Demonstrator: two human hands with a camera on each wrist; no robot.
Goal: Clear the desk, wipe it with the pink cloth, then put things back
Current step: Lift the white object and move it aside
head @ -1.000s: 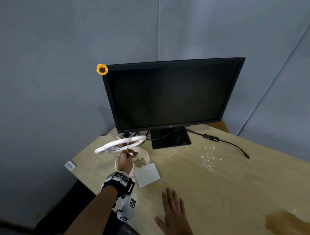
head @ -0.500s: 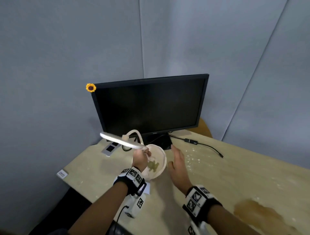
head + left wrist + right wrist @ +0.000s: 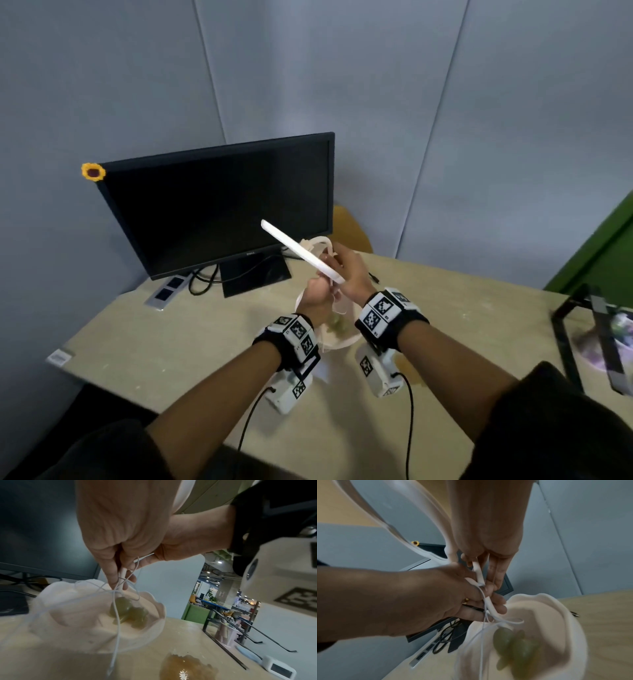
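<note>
— Gripping what, exactly? State each hand's hold.

— The left hand (image 3: 317,294) is curling its fingers (image 3: 494,605) round the thin white stem of the desk lamp (image 3: 301,255), with a white cord (image 3: 116,616) trailing from the same grip. The right hand (image 3: 349,270) is pinching that stem just above the left, its fingers (image 3: 496,568) pointing down along it.

— And the lamp is sitting where?

— It is being held up off the table (image 3: 171,342), in front of the monitor (image 3: 219,205), its flat head slanting up towards the screen. Its round white base (image 3: 96,616), with a green ornament (image 3: 513,642) inside, is hanging under both hands.

— Anything else lying near the monitor?

— A power strip (image 3: 168,291) is lying beside the monitor's stand; a brown spill (image 3: 187,668) is sitting on the table, well in front of the monitor. I cannot tell where the pink cloth is.
</note>
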